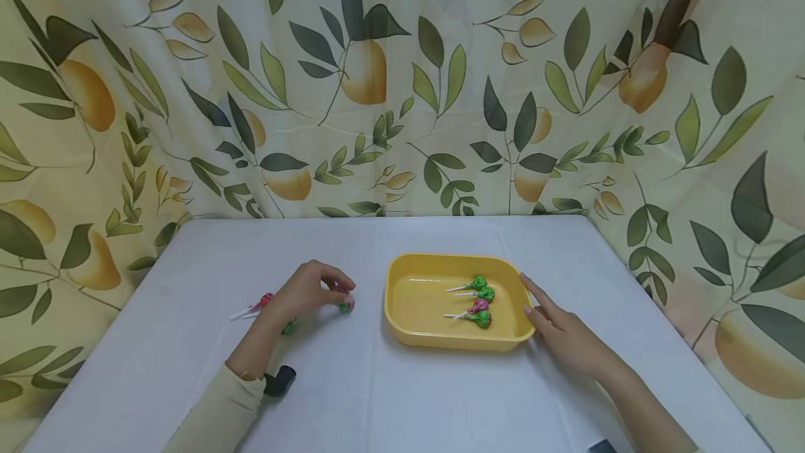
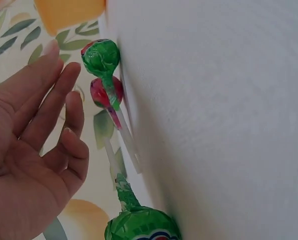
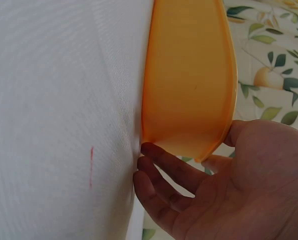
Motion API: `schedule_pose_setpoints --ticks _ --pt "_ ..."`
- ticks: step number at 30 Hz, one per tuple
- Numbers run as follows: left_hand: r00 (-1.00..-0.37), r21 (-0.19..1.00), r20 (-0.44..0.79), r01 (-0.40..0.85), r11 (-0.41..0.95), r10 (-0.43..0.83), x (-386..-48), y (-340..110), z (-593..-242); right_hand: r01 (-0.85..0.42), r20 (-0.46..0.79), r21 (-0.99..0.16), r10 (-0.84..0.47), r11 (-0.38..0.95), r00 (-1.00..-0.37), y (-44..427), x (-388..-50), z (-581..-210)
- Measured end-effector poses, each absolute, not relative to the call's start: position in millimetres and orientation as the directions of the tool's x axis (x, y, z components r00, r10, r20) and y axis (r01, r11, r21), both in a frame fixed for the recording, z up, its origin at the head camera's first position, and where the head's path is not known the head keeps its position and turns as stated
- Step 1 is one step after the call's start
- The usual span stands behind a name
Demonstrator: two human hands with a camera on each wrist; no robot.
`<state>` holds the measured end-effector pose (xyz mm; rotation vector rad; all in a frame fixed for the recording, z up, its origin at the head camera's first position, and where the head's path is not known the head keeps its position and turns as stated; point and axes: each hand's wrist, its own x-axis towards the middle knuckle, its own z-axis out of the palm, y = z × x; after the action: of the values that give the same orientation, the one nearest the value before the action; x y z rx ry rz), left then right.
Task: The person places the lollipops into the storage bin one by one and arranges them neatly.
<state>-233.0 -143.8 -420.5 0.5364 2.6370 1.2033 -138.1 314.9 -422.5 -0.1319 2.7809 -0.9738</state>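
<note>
My left hand is over the table's left half, thumb and fingertips beside a green lollipop and a pink one. In the left wrist view the hand has loosely bent fingers, with a gap between them and the green lollipop and pink lollipop; another green lollipop lies nearer the wrist. My right hand touches the right end of the yellow tray. Seen from the right wrist, the thumb of that hand rests at the rim and loosely bent fingers are by the tray's base.
Several lollipops, green and pink, lie inside the tray with sticks pointing left. Left of my left hand is a red lollipop, and a green one is partly hidden by my wrist. A patterned curtain hangs behind the white table.
</note>
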Motion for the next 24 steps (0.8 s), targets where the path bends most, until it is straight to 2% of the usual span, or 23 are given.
schedule_pose_setpoints --ticks 15,24 --pt "-0.921 0.766 -0.083 0.186 0.615 0.382 -232.9 -146.9 -428.3 -0.013 -0.156 -0.635 -0.144 0.772 -0.977 315.1 -136.6 -421.3" --pt "-0.925 0.773 -0.061 0.193 0.604 0.374 -233.7 -149.1 -430.9 -0.013 -0.156 -0.642 -0.148 0.767 -0.977 314.6 -138.2 -421.3"
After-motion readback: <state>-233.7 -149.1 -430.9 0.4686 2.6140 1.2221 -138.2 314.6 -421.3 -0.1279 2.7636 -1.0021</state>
